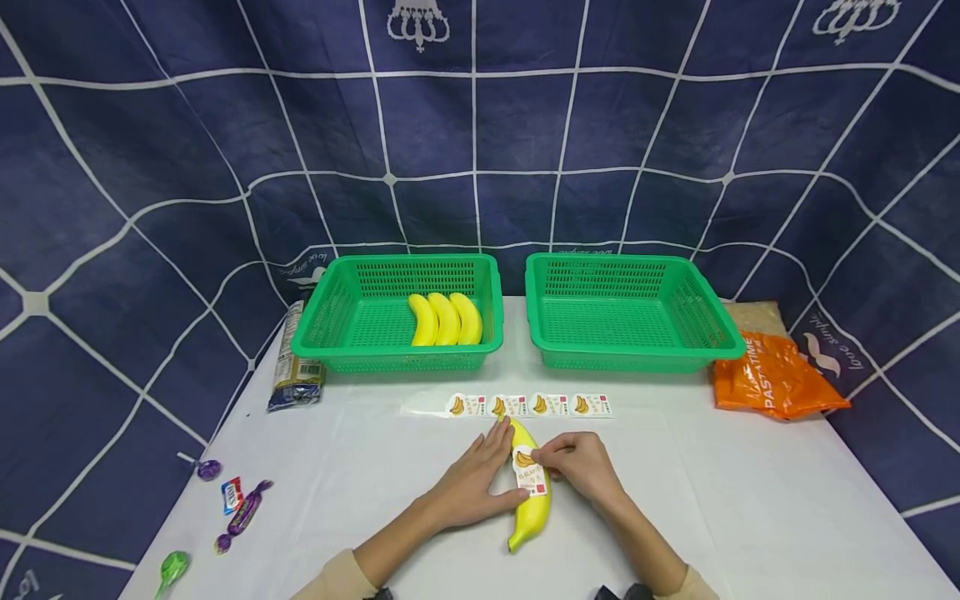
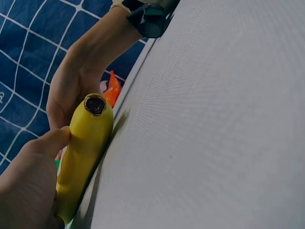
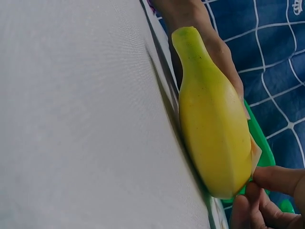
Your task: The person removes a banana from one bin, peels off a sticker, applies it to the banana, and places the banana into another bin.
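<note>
A yellow banana (image 1: 531, 518) lies on the white table between both hands, its narrow end towards the near edge. On its upper face is a white sticker (image 1: 531, 478) with a banana picture. My left hand (image 1: 471, 483) holds the banana from the left, the thumb (image 2: 56, 141) against its side and the fingers near its far end. From the right, my right hand (image 1: 583, 463) pinches the sticker's edge between thumb and forefinger. In the right wrist view, a corner of the sticker (image 3: 256, 151) stands away from the banana's skin (image 3: 214, 119).
Beyond the hands runs a strip of several banana stickers (image 1: 550, 406). Three bananas (image 1: 447, 321) lie in the left green basket (image 1: 397, 363); another green basket (image 1: 622, 360) stands right. An orange pasta bag (image 1: 772, 379), a dark-ended packet (image 1: 296, 367) and candies (image 1: 243, 515) lie at the sides.
</note>
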Available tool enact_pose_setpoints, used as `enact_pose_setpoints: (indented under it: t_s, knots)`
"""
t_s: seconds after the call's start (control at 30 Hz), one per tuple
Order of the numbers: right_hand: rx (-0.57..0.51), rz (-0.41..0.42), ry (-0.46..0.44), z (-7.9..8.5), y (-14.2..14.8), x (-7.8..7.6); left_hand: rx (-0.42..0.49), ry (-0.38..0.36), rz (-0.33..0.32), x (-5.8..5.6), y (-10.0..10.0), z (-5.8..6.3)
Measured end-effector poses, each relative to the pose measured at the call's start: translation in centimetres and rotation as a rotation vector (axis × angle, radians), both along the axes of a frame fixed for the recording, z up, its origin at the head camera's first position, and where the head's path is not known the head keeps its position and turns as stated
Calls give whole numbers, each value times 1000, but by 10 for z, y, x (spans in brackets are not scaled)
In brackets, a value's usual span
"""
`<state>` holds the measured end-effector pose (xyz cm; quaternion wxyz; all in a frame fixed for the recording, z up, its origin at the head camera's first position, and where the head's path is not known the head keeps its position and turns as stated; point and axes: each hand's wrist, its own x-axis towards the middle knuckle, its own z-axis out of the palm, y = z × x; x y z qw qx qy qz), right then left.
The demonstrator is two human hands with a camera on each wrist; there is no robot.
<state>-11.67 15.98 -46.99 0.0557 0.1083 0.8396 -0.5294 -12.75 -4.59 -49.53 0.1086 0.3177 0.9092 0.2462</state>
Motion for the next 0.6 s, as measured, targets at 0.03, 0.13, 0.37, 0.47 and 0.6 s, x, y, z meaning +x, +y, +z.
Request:
enact_pose_setpoints:
  t_s: [0.03,0.13,0.37,0.47,0.6]
  knots:
    - [4,-1,-7,0,0,0,1,0,0,0,0,0]
    - [31,0,-35,-2,2,-2,5,2,4,1,0,1]
    - [47,99,-76,-1,10,1,10,17,6,2,-1,1]
    - [26,172,-91,2,15,4,8,14,4,2,-1,1]
    - [-21,252,-127,4,21,6,-1,24,0,1,0,1]
